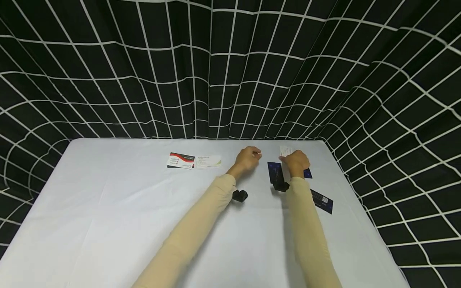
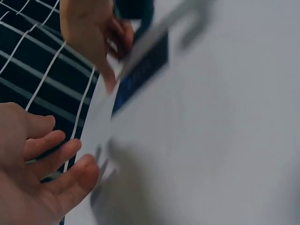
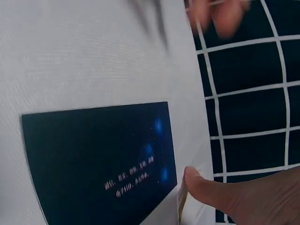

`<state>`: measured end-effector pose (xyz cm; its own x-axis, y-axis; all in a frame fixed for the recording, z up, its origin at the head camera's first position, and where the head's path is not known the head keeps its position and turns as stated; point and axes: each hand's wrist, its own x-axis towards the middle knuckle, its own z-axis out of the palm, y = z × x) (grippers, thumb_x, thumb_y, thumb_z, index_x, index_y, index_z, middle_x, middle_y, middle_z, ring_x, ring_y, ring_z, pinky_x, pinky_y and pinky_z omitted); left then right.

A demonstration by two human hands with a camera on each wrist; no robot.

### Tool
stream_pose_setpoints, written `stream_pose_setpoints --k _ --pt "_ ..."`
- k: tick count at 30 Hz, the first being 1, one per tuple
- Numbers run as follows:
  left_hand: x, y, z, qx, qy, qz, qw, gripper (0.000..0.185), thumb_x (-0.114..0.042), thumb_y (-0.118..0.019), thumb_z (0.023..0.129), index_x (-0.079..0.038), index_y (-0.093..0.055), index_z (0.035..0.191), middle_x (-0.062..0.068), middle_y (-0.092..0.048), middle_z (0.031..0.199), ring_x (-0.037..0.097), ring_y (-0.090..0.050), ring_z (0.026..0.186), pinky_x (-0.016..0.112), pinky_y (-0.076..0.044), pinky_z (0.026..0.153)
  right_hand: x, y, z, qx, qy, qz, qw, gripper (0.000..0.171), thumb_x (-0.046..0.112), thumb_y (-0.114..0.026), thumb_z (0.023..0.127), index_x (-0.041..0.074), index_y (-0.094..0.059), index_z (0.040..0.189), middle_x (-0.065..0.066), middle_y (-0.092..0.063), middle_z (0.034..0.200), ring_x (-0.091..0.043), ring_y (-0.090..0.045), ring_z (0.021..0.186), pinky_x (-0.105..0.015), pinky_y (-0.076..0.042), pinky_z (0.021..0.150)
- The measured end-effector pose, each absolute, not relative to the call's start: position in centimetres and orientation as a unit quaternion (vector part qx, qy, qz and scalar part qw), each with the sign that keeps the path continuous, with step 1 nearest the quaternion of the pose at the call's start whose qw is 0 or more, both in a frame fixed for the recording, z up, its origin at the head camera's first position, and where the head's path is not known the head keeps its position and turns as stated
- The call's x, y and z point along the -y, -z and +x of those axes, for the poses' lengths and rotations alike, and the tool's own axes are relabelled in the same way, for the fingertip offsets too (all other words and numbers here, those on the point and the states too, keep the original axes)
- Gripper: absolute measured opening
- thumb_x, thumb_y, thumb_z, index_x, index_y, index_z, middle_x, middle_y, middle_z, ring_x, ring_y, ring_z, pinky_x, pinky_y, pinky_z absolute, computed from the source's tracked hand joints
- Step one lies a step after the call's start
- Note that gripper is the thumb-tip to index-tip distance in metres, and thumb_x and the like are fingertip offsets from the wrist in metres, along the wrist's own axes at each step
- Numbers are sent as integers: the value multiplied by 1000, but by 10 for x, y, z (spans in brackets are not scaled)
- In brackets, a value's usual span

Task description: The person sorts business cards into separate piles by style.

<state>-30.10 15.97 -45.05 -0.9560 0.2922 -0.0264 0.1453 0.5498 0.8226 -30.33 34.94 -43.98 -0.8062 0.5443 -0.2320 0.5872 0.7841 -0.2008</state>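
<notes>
My right hand (image 1: 295,161) is at the back right of the table, its thumb (image 3: 193,180) against the edge of a thin card (image 3: 181,204) that it appears to pinch. A white business card (image 1: 286,151) shows just beyond that hand. A dark blue business card (image 1: 275,172) with small print lies to the hand's left, and the corner of another blue card (image 1: 307,173) peeks out at its right. My left hand (image 1: 248,158) hovers left of these cards, fingers loosely bent and holding nothing, as the left wrist view also shows.
Further left lie a red, black and white business card (image 1: 181,160) and a white card with a green corner (image 1: 209,161). Another dark card (image 1: 321,201) lies right of my right forearm. Black cloth with white grid lines (image 1: 209,80) hangs behind the white table (image 1: 108,224).
</notes>
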Motion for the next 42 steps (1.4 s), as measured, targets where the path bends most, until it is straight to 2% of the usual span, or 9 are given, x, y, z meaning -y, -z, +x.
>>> stream_pose_setpoints --k 6,13,22,27,31,34,37,39,42 --pt "-220 456 -322 -858 -460 183 134 43 -19 -50 102 -4 -50 142 13 -56 139 26 -51 130 33 -39 106 -354 441 -306 -936 157 310 58 75 44 -75 83 -13 -54 127 -30 -61 122 -41 -61 109 -50 -48 92" --pt "-230 456 -331 -889 -396 173 148 46 -19 -43 104 -7 -41 148 9 -50 146 26 -56 124 33 -42 103 -331 439 -306 -939 183 286 60 59 29 -69 87 -11 -54 128 -31 -58 125 -43 -58 114 -52 -48 93" --pt "-241 452 -343 -908 -337 192 159 50 -16 -39 102 -10 -35 152 4 -36 156 19 -37 141 30 -32 111 -336 427 -311 -938 185 284 69 49 16 -66 82 -12 -59 123 -29 -62 119 -40 -62 106 -49 -52 86" --pt "-248 454 -343 -901 -362 184 152 51 -17 -42 102 -8 -34 152 7 -40 154 21 -42 137 32 -36 109 -349 429 -311 -931 199 296 77 58 24 -75 80 -10 -57 124 -27 -61 122 -37 -61 107 -47 -51 89" --pt "-250 457 -344 -909 -372 149 115 51 -27 -52 101 -9 -43 147 11 -50 144 24 -52 127 35 -43 101 -355 436 -307 -924 269 270 16 53 23 -78 78 -6 -63 120 -25 -63 121 -39 -59 109 -49 -49 91" --pt "-244 456 -345 -917 -376 100 83 45 -36 -62 95 -13 -59 134 8 -62 129 23 -62 112 36 -50 89 -358 439 -305 -894 375 246 -29 43 20 -79 80 -3 -67 114 -18 -70 100 -27 -63 90 -36 -51 79" --pt "-234 455 -346 -914 -398 56 59 34 -41 -68 91 -16 -72 113 2 -71 112 20 -67 98 35 -52 80 -363 438 -305 -835 494 239 -37 40 17 -78 84 -4 -67 117 -1 -65 71 -9 -55 68 -21 -44 63" --pt "-227 454 -347 -905 -421 41 48 29 -39 -70 90 -14 -75 102 2 -74 103 20 -68 91 36 -52 77 -366 437 -307 -795 554 245 -24 43 15 -76 86 -3 -64 123 13 -58 65 -2 -50 61 -17 -41 56" --pt "-217 452 -348 -897 -439 30 33 27 -36 -71 89 -11 -76 95 2 -74 97 20 -68 87 36 -52 76 -367 438 -310 -760 601 249 -8 47 13 -75 87 -2 -61 129 15 -58 61 0 -50 58 -15 -40 54"
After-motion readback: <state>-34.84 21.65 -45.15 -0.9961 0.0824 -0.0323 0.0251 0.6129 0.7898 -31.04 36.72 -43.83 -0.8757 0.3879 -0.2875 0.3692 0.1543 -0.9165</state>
